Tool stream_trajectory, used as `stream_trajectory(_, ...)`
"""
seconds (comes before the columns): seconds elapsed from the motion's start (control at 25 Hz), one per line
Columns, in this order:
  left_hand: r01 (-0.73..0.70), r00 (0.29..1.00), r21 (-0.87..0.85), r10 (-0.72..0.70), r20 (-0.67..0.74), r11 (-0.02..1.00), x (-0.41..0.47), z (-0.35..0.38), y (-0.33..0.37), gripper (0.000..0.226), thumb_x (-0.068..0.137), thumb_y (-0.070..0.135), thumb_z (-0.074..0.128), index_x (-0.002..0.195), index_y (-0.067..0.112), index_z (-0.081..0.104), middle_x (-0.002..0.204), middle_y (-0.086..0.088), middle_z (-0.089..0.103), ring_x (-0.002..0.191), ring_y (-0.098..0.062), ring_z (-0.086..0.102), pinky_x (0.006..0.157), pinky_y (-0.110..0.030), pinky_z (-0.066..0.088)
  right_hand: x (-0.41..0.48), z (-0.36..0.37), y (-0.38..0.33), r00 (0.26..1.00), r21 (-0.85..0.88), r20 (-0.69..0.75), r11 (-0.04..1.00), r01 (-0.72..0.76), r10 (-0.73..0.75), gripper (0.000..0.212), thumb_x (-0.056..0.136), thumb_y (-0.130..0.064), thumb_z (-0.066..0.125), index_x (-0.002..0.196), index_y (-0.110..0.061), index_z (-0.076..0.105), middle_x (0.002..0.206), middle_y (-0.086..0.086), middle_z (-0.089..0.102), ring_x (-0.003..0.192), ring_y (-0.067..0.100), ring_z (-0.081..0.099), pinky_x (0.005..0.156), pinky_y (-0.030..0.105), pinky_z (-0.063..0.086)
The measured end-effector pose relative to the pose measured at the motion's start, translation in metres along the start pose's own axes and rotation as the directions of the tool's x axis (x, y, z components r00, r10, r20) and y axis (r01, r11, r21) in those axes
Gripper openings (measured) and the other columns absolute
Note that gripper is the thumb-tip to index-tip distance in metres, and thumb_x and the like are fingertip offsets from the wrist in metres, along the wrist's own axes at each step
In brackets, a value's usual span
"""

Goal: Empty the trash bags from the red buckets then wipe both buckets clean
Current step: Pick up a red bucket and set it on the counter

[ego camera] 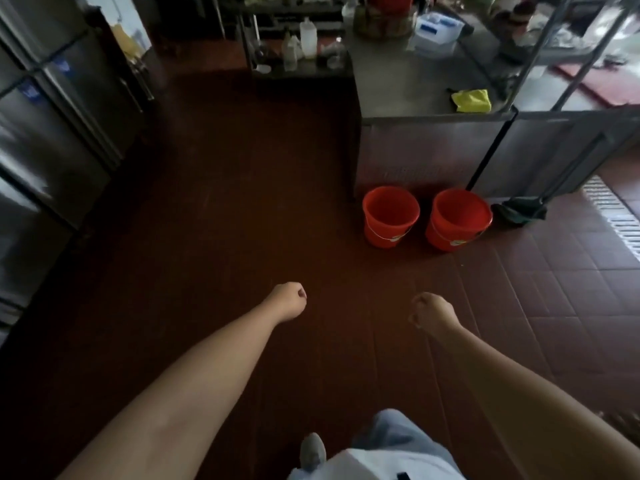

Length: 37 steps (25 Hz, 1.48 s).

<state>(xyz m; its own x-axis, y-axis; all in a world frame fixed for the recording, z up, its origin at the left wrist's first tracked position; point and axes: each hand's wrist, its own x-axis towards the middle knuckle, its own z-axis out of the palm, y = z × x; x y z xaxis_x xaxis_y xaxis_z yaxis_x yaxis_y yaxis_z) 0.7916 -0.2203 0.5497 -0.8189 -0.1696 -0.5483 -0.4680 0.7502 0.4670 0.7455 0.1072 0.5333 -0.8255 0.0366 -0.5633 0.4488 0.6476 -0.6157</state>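
Currently left hand and right hand are fisted, fingers gripping nothing, well short of the red bucket and second bucket on the floor at 1 o'clock; risk: second bucket sits just beside a mop, so a careless lift could snag it.

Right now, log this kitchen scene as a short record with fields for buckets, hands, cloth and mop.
left red bucket: upright on the tiled floor by the steel counter, no bag visible inside
right red bucket: upright beside it, not touching, no bag visible
left hand: fingers curled, holding nothing
right hand: fingers curled, holding nothing
yellow cloth: crumpled on the steel counter
mop: head on the floor right of the buckets
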Motion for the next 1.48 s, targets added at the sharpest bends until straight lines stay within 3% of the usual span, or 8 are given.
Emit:
stream_trajectory(0.04,-0.018,1.0,0.028,0.018,0.008,0.999,0.026,-0.012,0.013,0.018,0.096,0.022,0.048,0.096,0.025,0.065,0.102,0.001,0.067,0.088,-0.019,0.066,0.07,-0.03,0.055,0.019,-0.006,-0.014,0.999,0.012,0.049,1.0,-0.002,0.001,0.02,0.102,0.001,0.045,0.091,-0.006,0.061,0.068,0.002,0.072,0.059,0.016,0.069,0.053,0.026,0.056)
stream_trajectory(0.12,-0.038,0.999,0.04,0.037,0.022,0.998,0.087,-0.045,0.044,0.018,0.096,0.021,0.047,0.094,0.027,0.064,0.099,0.004,0.068,0.086,-0.016,0.066,0.069,-0.029,0.055,0.072,-0.023,-0.043,0.999,0.046,-0.034,0.999,-0.013,0.014,0.022,0.1,0.001,0.046,0.092,-0.008,0.064,0.064,0.003,0.071,0.051,0.013,0.064,0.045,0.022,0.048)
stream_trajectory(0.36,-0.068,0.997,0.032,0.069,-0.032,0.997,0.249,-0.101,0.126,0.021,0.097,0.017,0.046,0.091,0.027,0.064,0.092,0.008,0.07,0.086,-0.011,0.066,0.079,-0.035,0.058,0.229,-0.075,-0.114,0.992,-0.005,-0.104,0.997,-0.074,0.073,0.023,0.096,-0.012,0.049,0.085,-0.01,0.069,0.071,0.008,0.073,0.058,0.018,0.068,0.051,0.027,0.053)
stream_trajectory(0.64,-0.079,0.995,-0.071,0.074,-0.072,0.994,0.425,-0.197,0.227,0.021,0.099,0.023,0.046,0.089,0.027,0.064,0.086,0.007,0.071,0.08,-0.008,0.068,0.074,-0.031,0.059,0.41,-0.168,-0.235,0.991,-0.065,-0.109,0.994,-0.084,0.077,0.02,0.096,-0.016,0.052,0.085,-0.014,0.069,0.068,0.003,0.074,0.067,0.02,0.072,0.063,0.033,0.059)
stream_trajectory(0.8,-0.062,0.998,-0.068,0.064,0.024,0.996,0.547,-0.226,0.268,0.021,0.1,0.022,0.047,0.089,0.025,0.065,0.084,0.006,0.072,0.08,-0.008,0.068,0.073,-0.03,0.058,0.514,-0.184,-0.279,0.988,-0.091,-0.022,0.984,-0.151,0.15,0.018,0.101,-0.018,0.05,0.093,-0.013,0.065,0.074,0.004,0.073,0.059,0.016,0.065,0.05,0.026,0.05)
stream_trajectory(0.96,0.031,0.979,-0.138,-0.002,0.205,0.99,0.667,-0.239,0.307,0.019,0.101,0.022,0.046,0.1,0.02,0.065,0.091,0.002,0.074,0.084,-0.013,0.07,0.075,-0.03,0.056,0.597,-0.19,-0.29,0.949,0.064,-0.034,0.949,-0.309,0.312,0.021,0.103,-0.016,0.046,0.096,-0.012,0.066,0.076,0.008,0.069,0.059,0.018,0.059,0.049,0.025,0.042)
stream_trajectory(1.16,0.261,0.88,-0.239,-0.129,0.457,0.935,0.78,-0.254,0.369,0.026,0.1,0.024,0.045,0.117,0.014,0.061,0.106,-0.006,0.072,0.084,-0.017,0.066,0.07,-0.029,0.046,0.672,-0.206,-0.298,0.867,0.378,-0.023,0.807,-0.453,0.498,0.024,0.103,-0.021,0.049,0.099,-0.004,0.067,0.073,0.011,0.065,0.057,0.021,0.057,0.053,0.028,0.042)
stream_trajectory(1.48,0.444,0.814,-0.336,-0.217,0.539,0.831,0.918,-0.203,0.408,0.043,0.1,0.047,0.042,0.117,0.013,0.064,0.106,-0.008,0.075,0.103,-0.026,0.069,0.096,-0.044,0.047,0.804,-0.212,-0.26,0.762,0.628,0.079,0.562,-0.539,0.643,0.037,0.104,-0.041,0.047,0.101,-0.01,0.067,0.071,0.004,0.068,0.059,0.018,0.063,0.06,0.029,0.047)
